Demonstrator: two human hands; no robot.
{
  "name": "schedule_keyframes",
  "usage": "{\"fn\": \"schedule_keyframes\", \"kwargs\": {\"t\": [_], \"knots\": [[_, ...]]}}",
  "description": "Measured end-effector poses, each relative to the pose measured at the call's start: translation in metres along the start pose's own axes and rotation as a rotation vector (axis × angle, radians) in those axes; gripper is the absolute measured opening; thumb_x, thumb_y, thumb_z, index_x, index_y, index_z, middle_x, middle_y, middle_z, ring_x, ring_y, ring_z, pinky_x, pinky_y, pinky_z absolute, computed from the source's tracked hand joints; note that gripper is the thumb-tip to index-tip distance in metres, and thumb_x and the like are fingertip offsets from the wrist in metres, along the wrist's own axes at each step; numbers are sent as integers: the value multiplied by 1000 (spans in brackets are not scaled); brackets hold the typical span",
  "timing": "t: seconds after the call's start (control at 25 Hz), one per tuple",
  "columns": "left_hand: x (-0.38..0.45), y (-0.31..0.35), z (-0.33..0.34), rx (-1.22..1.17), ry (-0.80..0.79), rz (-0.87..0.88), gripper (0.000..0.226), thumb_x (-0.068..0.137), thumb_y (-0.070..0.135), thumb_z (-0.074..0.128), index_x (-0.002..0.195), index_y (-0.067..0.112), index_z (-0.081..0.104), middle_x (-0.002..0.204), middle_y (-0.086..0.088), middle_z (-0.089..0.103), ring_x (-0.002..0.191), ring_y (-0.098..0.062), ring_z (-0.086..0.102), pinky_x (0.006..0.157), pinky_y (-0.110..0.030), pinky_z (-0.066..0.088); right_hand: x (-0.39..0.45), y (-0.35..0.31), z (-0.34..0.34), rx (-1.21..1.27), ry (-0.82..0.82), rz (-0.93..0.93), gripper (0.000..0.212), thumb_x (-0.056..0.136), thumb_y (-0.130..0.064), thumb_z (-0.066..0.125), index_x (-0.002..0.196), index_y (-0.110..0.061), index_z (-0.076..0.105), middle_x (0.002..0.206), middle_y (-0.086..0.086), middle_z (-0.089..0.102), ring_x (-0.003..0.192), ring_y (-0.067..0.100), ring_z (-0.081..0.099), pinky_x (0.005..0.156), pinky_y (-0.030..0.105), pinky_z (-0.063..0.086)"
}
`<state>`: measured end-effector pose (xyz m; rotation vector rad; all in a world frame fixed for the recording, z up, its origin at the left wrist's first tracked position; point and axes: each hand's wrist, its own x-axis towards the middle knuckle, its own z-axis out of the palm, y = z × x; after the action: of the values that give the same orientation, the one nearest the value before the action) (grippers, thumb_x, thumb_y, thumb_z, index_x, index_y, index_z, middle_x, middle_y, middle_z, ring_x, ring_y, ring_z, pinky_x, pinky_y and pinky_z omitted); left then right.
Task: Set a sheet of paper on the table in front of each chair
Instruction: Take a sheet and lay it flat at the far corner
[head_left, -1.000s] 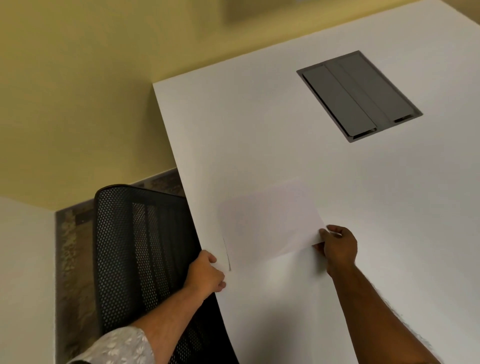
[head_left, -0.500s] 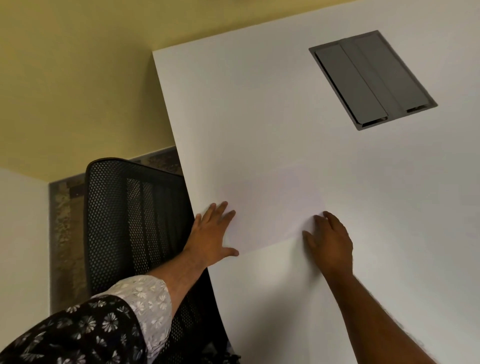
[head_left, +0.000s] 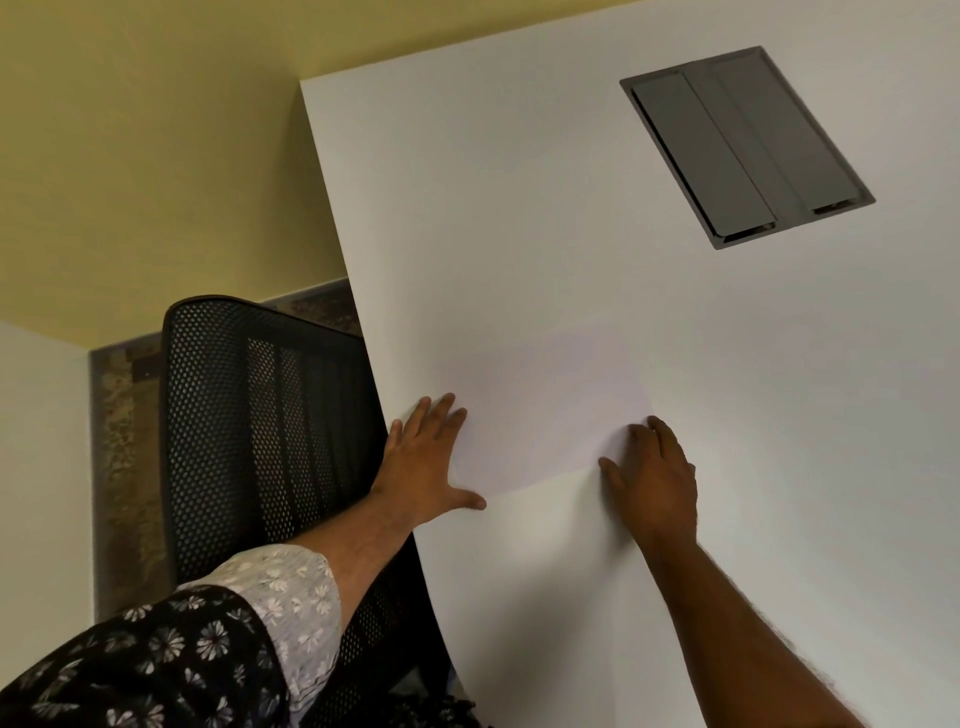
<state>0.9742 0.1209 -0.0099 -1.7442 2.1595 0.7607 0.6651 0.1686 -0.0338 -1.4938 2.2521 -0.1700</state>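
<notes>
A white sheet of paper (head_left: 540, 410) lies flat on the white table (head_left: 571, 234), close to the table's left edge and beside a black mesh chair (head_left: 260, 426). My left hand (head_left: 428, 460) rests flat with fingers spread on the sheet's left edge. My right hand (head_left: 652, 478) lies palm down on the sheet's lower right corner, fingers slightly apart. Neither hand grips the paper.
A grey recessed cable hatch (head_left: 745, 145) is set into the table at the upper right. The chair is tucked against the table's left edge. Behind it are a yellow wall (head_left: 130, 156) and patterned carpet (head_left: 124, 441).
The sheet, held at its two near corners a second ago, now lies flat on the table. Both hands have opened and pressed down on it.
</notes>
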Motion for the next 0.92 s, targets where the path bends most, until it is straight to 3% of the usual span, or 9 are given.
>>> {"fn": "schedule_keyframes", "kwargs": {"t": [0.12, 0.28, 0.36, 0.52, 0.68, 0.92], "knots": [[1, -4, -1, 14, 24, 6, 127, 72, 81, 70, 168, 30, 3, 177, 6, -9, 163, -22, -9, 131, -54, 5, 0, -4, -3, 9, -18, 20, 66, 92, -41, 72, 147, -13, 52, 163, 7, 39, 148, 31, 42, 117, 57, 37], [5, -1, -2, 31, 36, -1, 129, 69, 79, 75, 168, 30, 6, 177, 6, -6, 163, -22, -6, 131, -52, 8, 19, -18, -20, 60, 18, 55, 57, 82, -39, 75, 132, -15, 63, 146, 5, 53, 126, 34, 56, 106, 50, 47], [7, -1, -3, 43, 40, -5, 130, 68, 79, 75, 168, 30, 7, 177, 6, -4, 163, -23, -4, 131, -52, 10, 36, -32, -28, 110, 37, 6, 57, 84, -40, 73, 134, -15, 63, 147, 4, 53, 129, 32, 56, 107, 47, 48], [8, -3, 0, 91, 57, 8, 131, 66, 84, 71, 167, 29, 8, 177, 5, -4, 163, -24, -3, 131, -51, 14, 83, -62, -35, 3, -101, -180, 83, 85, -48, 74, 156, -17, 43, 168, 2, 34, 152, 28, 36, 120, 47, 37], [11, -2, 1, 120, 70, 18, 132, 66, 85, 69, 168, 27, 9, 177, 2, -3, 163, -26, -2, 131, -52, 17, 121, -83, -47, -231, -303, -207, 116, 67, -62, 80, 161, -27, 21, 174, -8, 11, 153, 28, 26, 110, 53, 41], [9, -1, 1, 125, 71, 24, 130, 69, 84, 69, 168, 26, 9, 177, 0, -5, 164, -29, -3, 130, -54, 16, 138, -85, -47, -291, -304, -192, 132, 43, -67, 89, 154, -34, 25, 171, -12, 9, 144, 31, 30, 100, 55, 44]]}}
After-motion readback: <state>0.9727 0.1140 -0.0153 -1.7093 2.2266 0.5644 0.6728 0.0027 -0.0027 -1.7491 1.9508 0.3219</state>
